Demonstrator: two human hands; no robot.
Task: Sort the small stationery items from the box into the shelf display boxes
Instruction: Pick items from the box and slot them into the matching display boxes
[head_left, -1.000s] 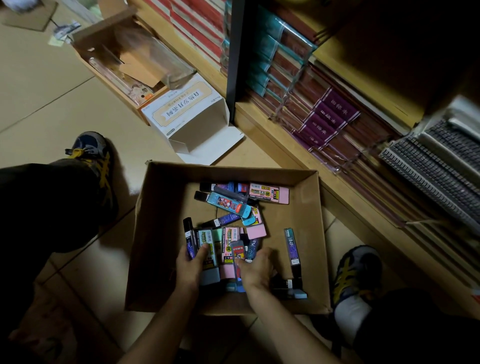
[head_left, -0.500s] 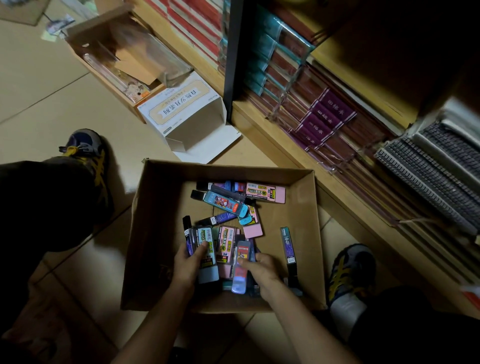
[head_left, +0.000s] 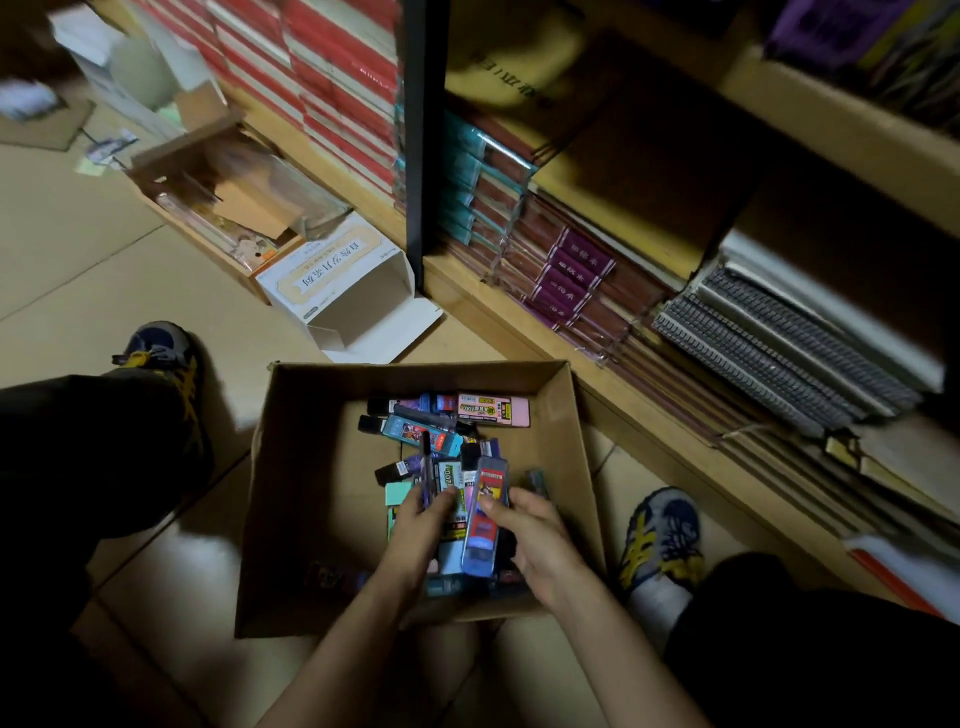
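1. Floor tiles (head_left: 78, 270) carry the cardboard box (head_left: 291, 493) between my shoes (head_left: 660, 540), and the small stationery cases (head_left: 405, 470) sit inside it, none yet on the shelf as far as I can see
2. Left grip (head_left: 415, 525) is curled round a handful of cases (head_left: 449, 488) stood on end close to the box's near wall
3. Right grip (head_left: 535, 540) pinches a blue case with a red label (head_left: 483, 519), pressed against that same handful
4. More cases lie loose toward the far wall, among them a pink case (head_left: 496, 410) and a teal case (head_left: 415, 431)
5. By my reckoning the sort has barely begun: I'm gathering a bunch, and nearly everything has yet to go
6. Outward, a white open carton (head_left: 337, 280) lies on the floor beside the wooden shelf (head_left: 519, 312); I can't tell whether it's a display box
7. Shelf display boxes for these cases aren't plainly in view among the stacked notebooks (head_left: 571, 270)
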